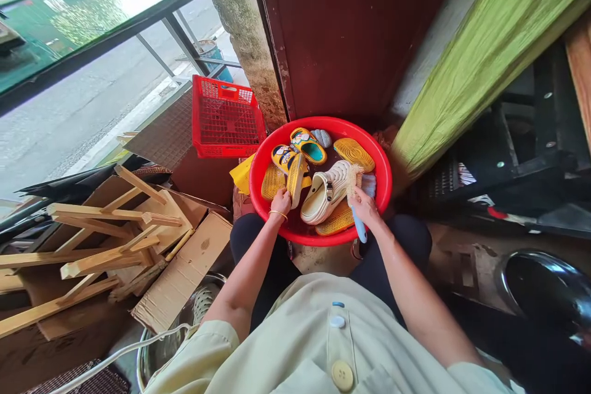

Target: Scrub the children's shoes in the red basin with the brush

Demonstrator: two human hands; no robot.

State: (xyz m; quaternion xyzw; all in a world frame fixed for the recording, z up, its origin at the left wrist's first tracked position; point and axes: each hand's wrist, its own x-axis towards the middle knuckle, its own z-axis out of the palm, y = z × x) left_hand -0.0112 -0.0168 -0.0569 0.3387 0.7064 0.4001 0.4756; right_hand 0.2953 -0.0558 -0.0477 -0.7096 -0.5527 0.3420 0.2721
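Note:
In front of my knees stands a red basin (pixel 385 191) with several pieces of footwear in it. My left hand (pixel 281 202) is closed around a yellow sandal (pixel 296 180), tipped up on its edge at the basin's left side. A scrub brush with a light blue handle (pixel 359 226) and pale bristles is gripped in my right hand (pixel 364 204). Its bristles lie over the toe of a cream clog (pixel 323 197). Behind are yellow cartoon children's clogs (pixel 310 146), and yellow soles (pixel 354 155) show around the clog.
A red plastic crate (pixel 228 117) sits beyond the basin on the left. Wooden stools (pixel 115 221) and cardboard (pixel 187 271) are piled at my left. A green cloth (pixel 480 61) hangs at the right, near a metal bowl (pixel 508 283). A dark red door (pixel 351 37) rises behind.

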